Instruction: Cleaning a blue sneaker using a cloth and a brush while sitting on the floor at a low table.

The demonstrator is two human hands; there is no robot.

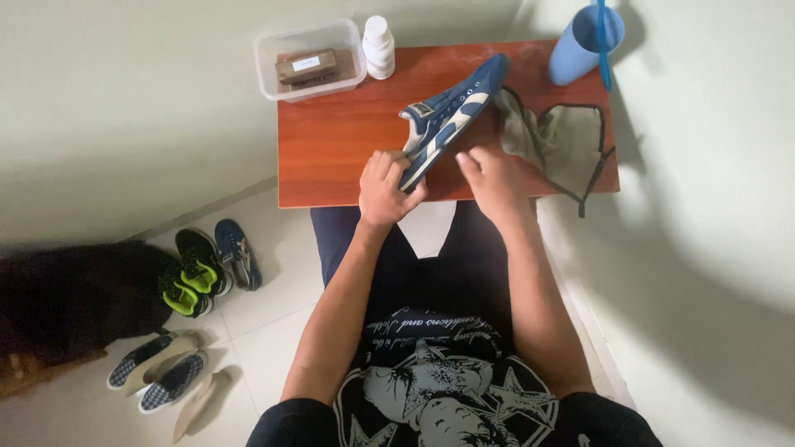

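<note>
The blue-and-white sneaker point(451, 116) is being held at its heel end by the left hand point(386, 189), the fingers curled round the heel and pressed against the sole edge, so the shoe is being pinched there while its toe is lying out away from the grip on the red-brown wooden table point(331, 141). The right hand point(490, 175) is being kept just beside the grip, on the side of the olive-grey cloth point(559, 142); its fingers are seen bent, but whether anything is being pinched under them cannot be told.

Risks are being judged from here. Only the heel is being gripped, right at the near edge of the table, so the shoe could be tipped off toward the lap if that hold is loosened. Beyond the toe, the light blue cup point(584, 45) with a blue toothbrush point(603, 41) standing in it is being left close to the far edge; a swing of the shoe about the grip could knock it over. On the other side of the toe, the white bottle point(379, 45) and the clear plastic box point(310, 60) holding a brown brush are being overhung past the far edge, and a push from the shoe could send them off. The cloth is being draped partly over the table edge and could be dragged down by the right wrist
</note>
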